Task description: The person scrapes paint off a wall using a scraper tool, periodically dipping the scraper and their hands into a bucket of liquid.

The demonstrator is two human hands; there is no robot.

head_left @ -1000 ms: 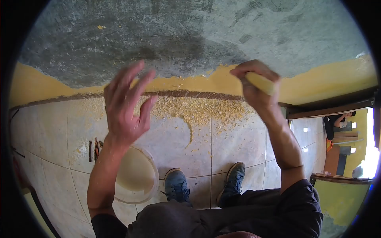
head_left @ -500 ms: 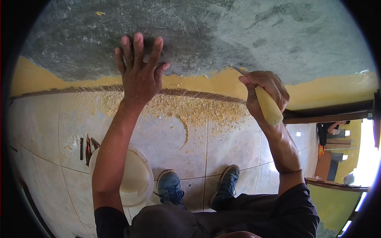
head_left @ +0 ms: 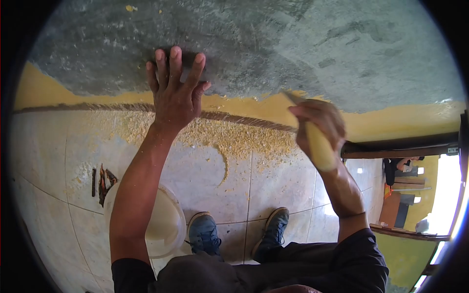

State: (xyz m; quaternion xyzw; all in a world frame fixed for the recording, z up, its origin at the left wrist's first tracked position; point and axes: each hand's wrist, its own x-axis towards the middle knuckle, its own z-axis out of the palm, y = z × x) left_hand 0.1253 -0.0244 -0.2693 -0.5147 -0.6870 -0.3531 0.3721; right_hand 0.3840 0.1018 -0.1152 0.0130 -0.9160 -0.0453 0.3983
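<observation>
Down onto the wall (head_left: 244, 44) has come my left hand (head_left: 175, 102), which a second ago was a blur in the air; my right hand (head_left: 323, 117), clear half a second ago, is now smeared by movement. Nearest to me, my blue shoes (head_left: 203, 234) stand apart on the tiled floor (head_left: 232, 195). Left of them sits a round pale tub (head_left: 182, 227), partly hidden under my forearm; I can't tell what is in it. Beyond it, toward the floor's left edge, lie a thin dark stick (head_left: 94, 182) and some ragged brown pieces (head_left: 102, 185). Yellow flakes (head_left: 234, 142) are strewn thickly along the floor's far edge, at the foot of the wall. My hands are well apart: the left is bare, fingers spread on the grey part above the yellow band (head_left: 249, 105); the right is clamped round the pale handle of a scraper (head_left: 320, 149), its blade pointing up and left at the ragged border of yellow and grey. Whether it touches, I can't tell. Farthest off, through a doorway on the right, another person (head_left: 403, 166) partly shows.
</observation>
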